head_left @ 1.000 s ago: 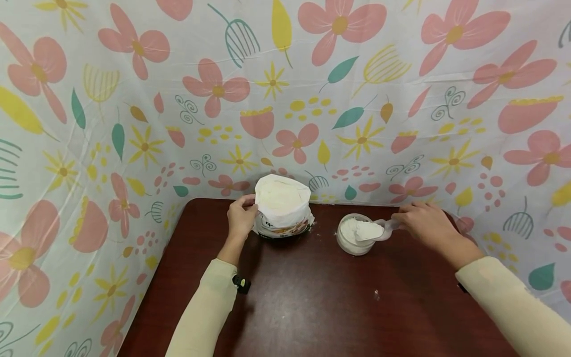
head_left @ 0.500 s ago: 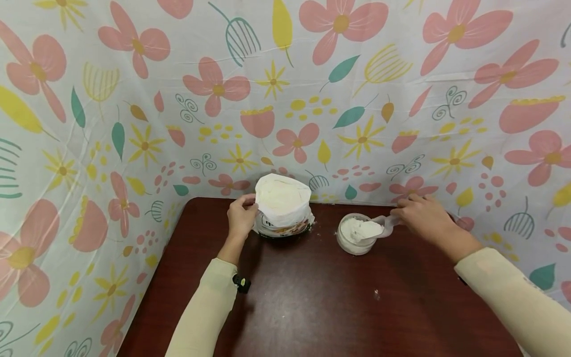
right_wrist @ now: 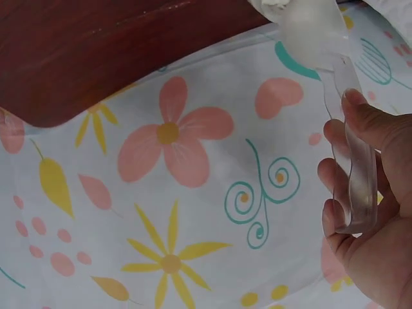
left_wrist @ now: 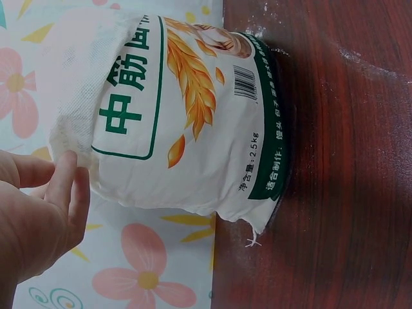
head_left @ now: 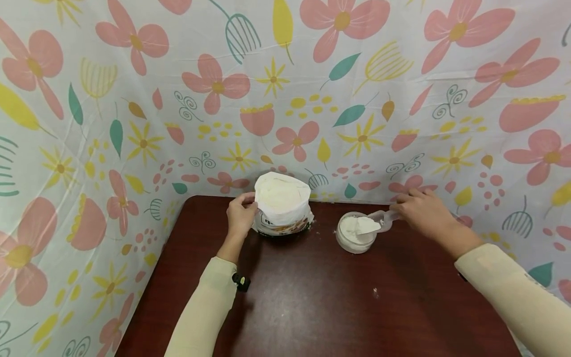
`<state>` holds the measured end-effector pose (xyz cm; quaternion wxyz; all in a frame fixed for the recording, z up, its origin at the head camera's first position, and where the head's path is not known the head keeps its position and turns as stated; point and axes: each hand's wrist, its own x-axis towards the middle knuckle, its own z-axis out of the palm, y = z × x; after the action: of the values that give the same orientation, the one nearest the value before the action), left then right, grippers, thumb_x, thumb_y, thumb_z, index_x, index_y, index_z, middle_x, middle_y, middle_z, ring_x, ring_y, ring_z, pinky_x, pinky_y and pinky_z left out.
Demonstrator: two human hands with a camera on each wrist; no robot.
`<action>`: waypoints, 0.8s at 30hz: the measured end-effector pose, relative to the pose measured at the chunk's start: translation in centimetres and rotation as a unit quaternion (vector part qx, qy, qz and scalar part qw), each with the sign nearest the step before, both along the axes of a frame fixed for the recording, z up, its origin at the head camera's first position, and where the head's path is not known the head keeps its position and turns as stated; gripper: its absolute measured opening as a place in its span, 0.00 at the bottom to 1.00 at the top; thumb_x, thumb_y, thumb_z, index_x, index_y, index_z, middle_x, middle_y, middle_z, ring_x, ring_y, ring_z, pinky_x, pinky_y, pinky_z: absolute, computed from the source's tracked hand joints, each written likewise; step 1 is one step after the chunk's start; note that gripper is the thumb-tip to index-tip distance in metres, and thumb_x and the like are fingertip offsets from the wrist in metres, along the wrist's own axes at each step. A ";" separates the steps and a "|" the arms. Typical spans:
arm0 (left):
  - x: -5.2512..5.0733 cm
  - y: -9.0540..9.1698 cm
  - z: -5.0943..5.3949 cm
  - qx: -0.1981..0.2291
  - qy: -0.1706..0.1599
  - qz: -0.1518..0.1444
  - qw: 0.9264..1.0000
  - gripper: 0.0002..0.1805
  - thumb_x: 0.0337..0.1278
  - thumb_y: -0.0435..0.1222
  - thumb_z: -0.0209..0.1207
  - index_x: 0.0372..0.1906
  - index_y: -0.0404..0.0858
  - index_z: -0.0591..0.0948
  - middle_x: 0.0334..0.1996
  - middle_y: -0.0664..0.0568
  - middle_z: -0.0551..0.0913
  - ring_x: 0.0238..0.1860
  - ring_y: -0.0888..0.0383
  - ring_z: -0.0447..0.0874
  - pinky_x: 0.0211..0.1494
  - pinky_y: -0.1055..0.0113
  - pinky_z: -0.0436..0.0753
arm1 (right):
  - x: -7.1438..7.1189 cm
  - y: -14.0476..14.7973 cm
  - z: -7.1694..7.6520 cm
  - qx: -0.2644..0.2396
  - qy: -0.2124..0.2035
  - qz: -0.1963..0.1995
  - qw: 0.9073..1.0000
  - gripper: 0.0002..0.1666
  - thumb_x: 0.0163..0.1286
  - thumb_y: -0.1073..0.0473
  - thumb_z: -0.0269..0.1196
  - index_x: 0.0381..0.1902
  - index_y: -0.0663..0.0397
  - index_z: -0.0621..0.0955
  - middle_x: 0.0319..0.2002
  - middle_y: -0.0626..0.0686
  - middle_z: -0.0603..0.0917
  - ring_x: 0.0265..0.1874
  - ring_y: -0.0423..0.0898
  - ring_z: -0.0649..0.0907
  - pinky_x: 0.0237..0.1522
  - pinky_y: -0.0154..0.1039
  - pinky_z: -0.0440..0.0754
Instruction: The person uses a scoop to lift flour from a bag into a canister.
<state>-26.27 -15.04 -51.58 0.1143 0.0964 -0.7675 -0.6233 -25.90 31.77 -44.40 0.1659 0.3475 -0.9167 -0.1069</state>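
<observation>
A white bag of flour [head_left: 282, 201] with green print and a wheat picture stands upright at the table's back edge, its top open and flour showing inside. My left hand [head_left: 241, 217] pinches the left rim of this bag between thumb and fingers, as the left wrist view shows on the bag's folded edge [left_wrist: 74, 122]. My right hand [head_left: 423, 214] grips the handle of a clear plastic scoop [right_wrist: 351, 161], fingers curled round it. Over a round clear container [head_left: 355, 246] of white flour, the scoop's bowl is tilted down, with flour in it.
The dark red-brown table [head_left: 308, 297] bears a few specks of spilled flour, some beside the bag and a small patch near its right-hand middle. A flowered cloth [head_left: 294, 109] hangs close behind the table and along its left side.
The scoop has tilted and risen slightly over the container, with less flour showing in it now. My right hand has moved slightly up; my left hand keeps its hold on the bag.
</observation>
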 end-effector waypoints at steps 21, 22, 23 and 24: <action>-0.1 -0.1 -0.1 0.007 -0.001 -0.003 1.000 0.14 0.68 0.27 0.61 0.56 0.35 0.86 0.47 0.40 0.86 0.45 0.48 0.86 0.50 0.55 0.92 | -1.0 -1.0 1.4 -0.005 0.071 0.065 0.995 0.13 0.47 0.67 0.80 0.29 0.48 0.87 0.30 0.50 0.77 0.29 0.56 0.76 0.25 0.47 0.71; -0.1 -0.1 0.0 0.007 -0.002 -0.003 1.000 0.14 0.68 0.27 0.61 0.56 0.36 0.86 0.47 0.40 0.86 0.45 0.48 0.87 0.50 0.55 0.92 | -1.0 -1.0 1.6 -0.006 0.079 0.074 0.994 0.14 0.46 0.67 0.80 0.28 0.49 0.87 0.31 0.50 0.77 0.29 0.56 0.76 0.27 0.48 0.72; -0.1 0.0 0.0 0.006 -0.003 -0.003 1.000 0.14 0.68 0.28 0.61 0.56 0.36 0.86 0.47 0.40 0.86 0.45 0.48 0.87 0.50 0.55 0.92 | -1.1 -1.0 1.7 -0.003 0.085 0.080 0.993 0.14 0.45 0.68 0.80 0.27 0.49 0.87 0.31 0.51 0.77 0.29 0.56 0.76 0.30 0.49 0.74; 0.0 0.0 0.0 0.006 -0.004 -0.004 1.000 0.14 0.68 0.28 0.61 0.56 0.36 0.86 0.47 0.40 0.86 0.46 0.48 0.87 0.50 0.54 0.92 | -1.1 -1.1 1.9 0.001 0.088 0.083 0.993 0.14 0.45 0.69 0.80 0.27 0.49 0.87 0.32 0.51 0.77 0.29 0.56 0.76 0.31 0.50 0.76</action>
<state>-26.31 -15.08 -51.54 0.1083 0.0966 -0.7644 -0.6283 -26.98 30.71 -42.47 0.2538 0.4115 -0.8665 -0.1242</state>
